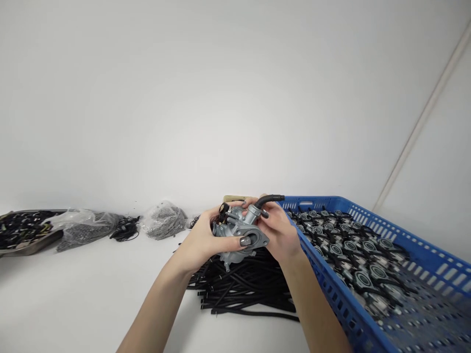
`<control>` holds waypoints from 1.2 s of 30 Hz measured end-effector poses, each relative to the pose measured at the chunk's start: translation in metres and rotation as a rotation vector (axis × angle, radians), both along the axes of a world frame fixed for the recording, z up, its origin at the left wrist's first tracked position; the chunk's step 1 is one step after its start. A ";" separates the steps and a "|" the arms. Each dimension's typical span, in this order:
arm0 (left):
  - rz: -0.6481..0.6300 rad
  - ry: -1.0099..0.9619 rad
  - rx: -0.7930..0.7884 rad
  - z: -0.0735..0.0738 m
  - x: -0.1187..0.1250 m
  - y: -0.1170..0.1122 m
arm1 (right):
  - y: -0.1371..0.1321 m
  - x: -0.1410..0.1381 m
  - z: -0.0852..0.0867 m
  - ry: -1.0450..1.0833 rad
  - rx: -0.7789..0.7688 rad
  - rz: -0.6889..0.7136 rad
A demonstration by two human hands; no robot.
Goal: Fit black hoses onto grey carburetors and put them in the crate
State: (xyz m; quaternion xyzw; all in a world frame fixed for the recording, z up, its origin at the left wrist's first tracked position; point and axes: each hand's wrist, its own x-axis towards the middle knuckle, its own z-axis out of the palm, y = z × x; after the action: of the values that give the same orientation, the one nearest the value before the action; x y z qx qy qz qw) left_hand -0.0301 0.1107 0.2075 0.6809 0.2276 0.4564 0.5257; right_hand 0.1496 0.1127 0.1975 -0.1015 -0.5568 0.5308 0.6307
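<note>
A silver carburetor (235, 228) with a bent black rubber elbow (270, 198) on top is held up in front of me. My left hand (206, 238) is wrapped round its left side, the thumb pressed by the round flange opening. At its right side, my right hand (277, 228) is closed on the carburetor near the base of the elbow; some of its fingers are hidden behind the metal. Below both hands lies a pile of thin black hoses (246, 289) on the white table (91, 304).
On the right, a blue plastic crate (415, 245) holds rows of similar carburetors (349, 245). Along the wall at left are a tray of small black parts (25, 225), two clear bags of small metal pieces (86, 228) and a black bundle (125, 228).
</note>
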 end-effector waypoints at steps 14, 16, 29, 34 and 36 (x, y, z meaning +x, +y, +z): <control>-0.054 -0.081 -0.051 -0.003 0.001 0.002 | -0.001 0.002 0.000 -0.052 -0.005 -0.010; -0.032 -0.054 -0.041 -0.003 0.002 0.001 | 0.001 0.002 -0.003 -0.093 -0.006 -0.066; -0.029 -0.088 -0.114 -0.007 0.003 0.005 | 0.004 0.009 -0.003 -0.113 -0.018 -0.022; -0.041 -0.048 -0.089 -0.004 0.004 0.002 | 0.003 0.009 -0.003 -0.174 -0.003 -0.071; -0.027 -0.009 -0.085 -0.003 0.004 0.000 | 0.001 0.009 -0.002 -0.207 0.036 -0.104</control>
State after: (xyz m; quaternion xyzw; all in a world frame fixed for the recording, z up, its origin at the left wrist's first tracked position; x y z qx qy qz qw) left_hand -0.0261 0.1103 0.2047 0.6586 0.2353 0.4424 0.5613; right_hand 0.1584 0.1136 0.1959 -0.1732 -0.6222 0.4740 0.5985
